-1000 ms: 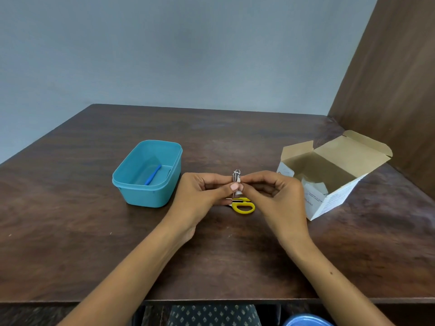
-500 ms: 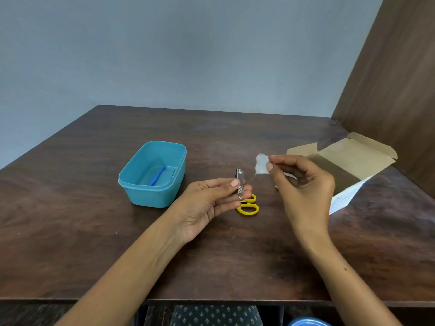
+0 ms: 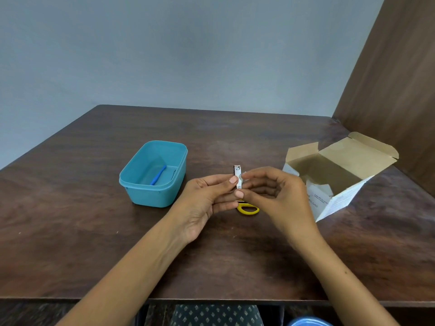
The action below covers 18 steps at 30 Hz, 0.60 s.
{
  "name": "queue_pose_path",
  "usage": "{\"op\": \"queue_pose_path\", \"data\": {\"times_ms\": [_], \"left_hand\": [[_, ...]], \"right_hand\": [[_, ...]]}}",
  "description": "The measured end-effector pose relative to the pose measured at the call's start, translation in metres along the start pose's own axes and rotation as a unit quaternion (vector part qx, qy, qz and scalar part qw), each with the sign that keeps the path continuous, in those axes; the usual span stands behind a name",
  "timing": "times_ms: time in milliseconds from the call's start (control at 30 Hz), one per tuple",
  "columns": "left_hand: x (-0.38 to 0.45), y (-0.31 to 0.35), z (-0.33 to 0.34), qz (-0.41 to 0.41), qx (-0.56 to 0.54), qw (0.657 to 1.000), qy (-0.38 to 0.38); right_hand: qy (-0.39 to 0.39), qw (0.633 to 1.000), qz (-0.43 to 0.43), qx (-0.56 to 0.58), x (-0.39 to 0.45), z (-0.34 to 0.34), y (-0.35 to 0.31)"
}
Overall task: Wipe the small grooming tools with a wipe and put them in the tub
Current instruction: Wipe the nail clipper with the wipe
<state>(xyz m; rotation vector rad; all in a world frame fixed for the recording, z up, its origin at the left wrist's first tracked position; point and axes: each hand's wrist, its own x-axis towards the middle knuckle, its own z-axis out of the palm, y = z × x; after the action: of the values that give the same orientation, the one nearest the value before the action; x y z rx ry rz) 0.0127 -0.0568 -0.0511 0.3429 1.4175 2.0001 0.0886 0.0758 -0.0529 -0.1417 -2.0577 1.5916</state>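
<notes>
Wiping step | nail clipper (image 3: 237, 178) pinched upright by left hand (image 3: 207, 201), right of tub (image 3: 153, 175) | right hand (image 3: 275, 196) fingertips pressed on it, wipe seemingly hidden | risk: clipper dropped if pinch slips.

Left hand (image 3: 207, 201) pinches nail clipper (image 3: 237, 178) upright above surface (image 3: 70, 208); right hand (image 3: 277, 196) fingers close on it. Yellow scissors (image 3: 248, 208) lie beneath. Teal tub (image 3: 154, 174) holds blue tool (image 3: 158, 174). Open carton (image 3: 339, 170) at right.
</notes>
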Motion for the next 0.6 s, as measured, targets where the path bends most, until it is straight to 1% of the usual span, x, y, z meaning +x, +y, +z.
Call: {"op": "queue_pose_path", "data": {"times_ms": [67,133,233,333,400,467,533,600], "left_hand": [[-0.0006,0.0002,-0.0005,0.002,0.024,1.000,-0.006],[-0.0007,0.0004,-0.0011,0.008,0.042,0.999,-0.010],[-0.0006,0.0007,-0.0003,0.015,0.056,0.998,-0.009],[-0.0001,0.0003,0.0011,0.025,0.063,0.998,-0.001],[-0.0001,0.0003,0.0016,0.030,0.065,0.997,0.001],[-0.0003,0.0004,0.0019,0.034,0.069,0.997,0.000],[0.0001,0.0001,0.0012,0.037,0.075,0.996,0.001],[0.0011,-0.0008,0.0005,0.033,0.078,0.996,0.002]], "right_hand": [[0.002,0.997,0.049,0.068,0.0005,-0.0019,-0.0023],[0.001,0.990,0.093,0.110,-0.0006,-0.0042,-0.0027],[-0.016,0.973,0.165,0.161,0.0002,-0.0078,-0.0015],[-0.020,0.964,0.195,0.178,0.0026,-0.0075,-0.0010],[-0.010,0.970,0.184,0.159,0.0030,-0.0060,-0.0004],[-0.006,0.982,0.150,0.111,0.0034,-0.0047,0.0006],[-0.013,0.993,0.105,0.044,0.0047,-0.0025,0.0029],[0.001,0.997,0.054,-0.048,0.0053,-0.0007,0.0071]]}}
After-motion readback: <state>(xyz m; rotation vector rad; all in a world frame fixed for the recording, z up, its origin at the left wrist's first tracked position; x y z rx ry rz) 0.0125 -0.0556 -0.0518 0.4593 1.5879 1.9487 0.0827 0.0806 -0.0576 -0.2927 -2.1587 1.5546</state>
